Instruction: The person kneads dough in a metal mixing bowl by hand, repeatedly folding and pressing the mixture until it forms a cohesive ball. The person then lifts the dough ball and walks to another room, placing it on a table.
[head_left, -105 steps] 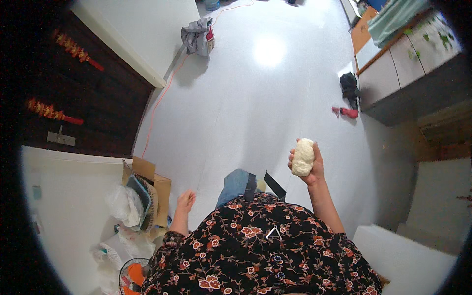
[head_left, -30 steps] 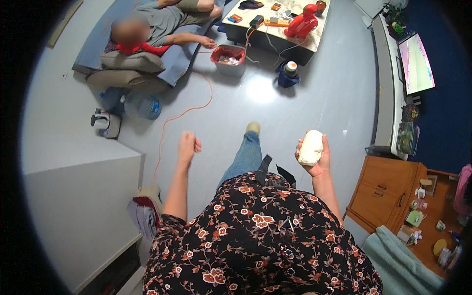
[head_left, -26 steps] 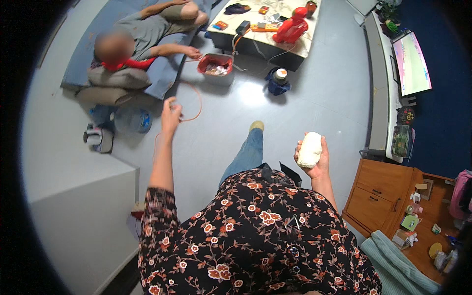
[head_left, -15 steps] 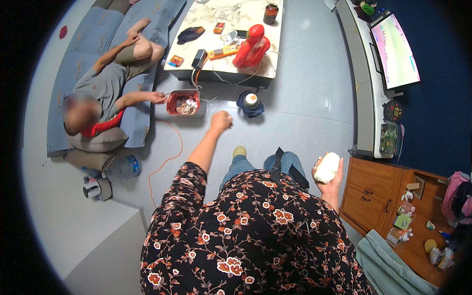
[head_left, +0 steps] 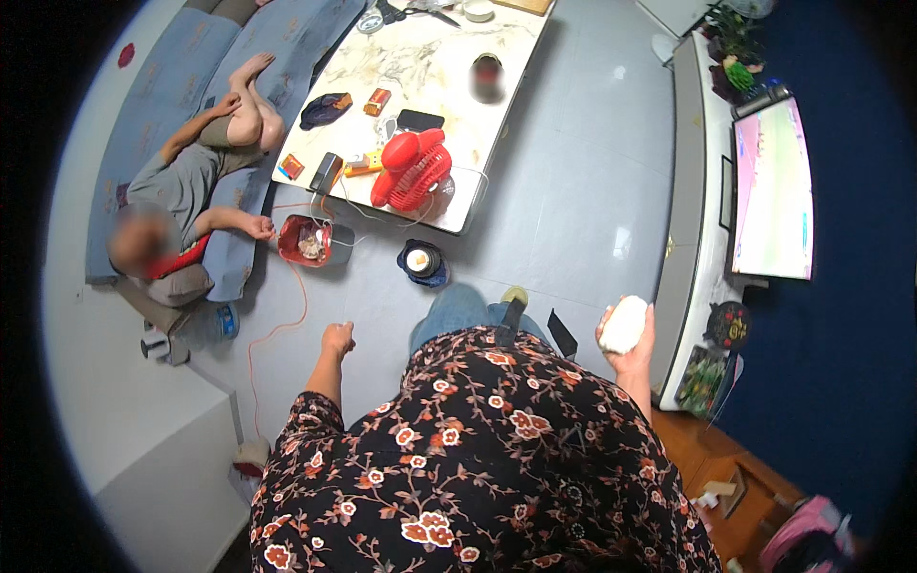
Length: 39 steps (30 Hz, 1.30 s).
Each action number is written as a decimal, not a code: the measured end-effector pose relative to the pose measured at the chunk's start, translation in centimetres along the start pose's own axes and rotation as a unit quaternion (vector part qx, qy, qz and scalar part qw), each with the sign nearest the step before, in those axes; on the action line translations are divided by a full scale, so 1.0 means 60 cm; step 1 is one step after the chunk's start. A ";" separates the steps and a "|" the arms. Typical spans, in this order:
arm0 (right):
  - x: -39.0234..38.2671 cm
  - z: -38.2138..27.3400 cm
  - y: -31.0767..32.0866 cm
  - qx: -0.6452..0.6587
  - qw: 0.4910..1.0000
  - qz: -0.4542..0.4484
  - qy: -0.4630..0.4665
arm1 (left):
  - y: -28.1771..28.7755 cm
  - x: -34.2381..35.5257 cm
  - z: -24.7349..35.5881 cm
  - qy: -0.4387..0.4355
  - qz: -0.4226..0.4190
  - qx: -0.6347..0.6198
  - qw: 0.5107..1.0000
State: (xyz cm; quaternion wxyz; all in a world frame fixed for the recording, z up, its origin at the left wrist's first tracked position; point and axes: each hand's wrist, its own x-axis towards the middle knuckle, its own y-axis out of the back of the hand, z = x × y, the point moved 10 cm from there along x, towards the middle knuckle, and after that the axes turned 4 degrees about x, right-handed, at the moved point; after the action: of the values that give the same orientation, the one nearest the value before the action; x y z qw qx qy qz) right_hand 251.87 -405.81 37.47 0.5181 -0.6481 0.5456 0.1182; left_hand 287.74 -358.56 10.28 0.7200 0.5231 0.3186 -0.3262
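My right hand is closed round a white, oblong, rounded lump, cupping it from below at my right side. Its outside looks plain and slightly uneven; I cannot tell what it is made of. On the other side, my left hand hangs low over the floor with its fingers curled in. Whatever it may hold is too small or hidden. Ahead of that hand stand a red-lined bin with crumpled waste inside, and a round pale-topped container with dark blue cloth about it.
A marble-topped table bears a red fan, a dark jar and a phone. Another person reclines on the blue sofa. An orange cable crosses the floor. A television stands right.
My view has turned and moved forward, bringing the table and television closer. My left arm has drawn back and lowered; my right hand still holds the white lump.
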 end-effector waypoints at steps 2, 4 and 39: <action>0.071 -0.060 -0.046 -0.008 1.000 -0.021 -0.017 | -0.047 -0.047 0.000 0.006 -0.021 0.023 1.000; 0.137 -0.093 -0.092 0.010 0.999 -0.027 -0.043 | -0.196 -0.003 -0.080 -0.194 -0.038 0.428 0.882; 1.203 -0.688 -0.994 -0.362 0.925 -0.076 -0.085 | 0.111 0.327 1.321 0.074 0.108 -0.610 0.781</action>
State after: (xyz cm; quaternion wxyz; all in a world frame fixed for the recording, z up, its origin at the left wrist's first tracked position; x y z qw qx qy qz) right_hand 311.53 -488.94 35.93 0.2997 -0.8186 0.3690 0.3224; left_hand 313.88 -435.83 17.99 0.8932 0.0279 0.4452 0.0561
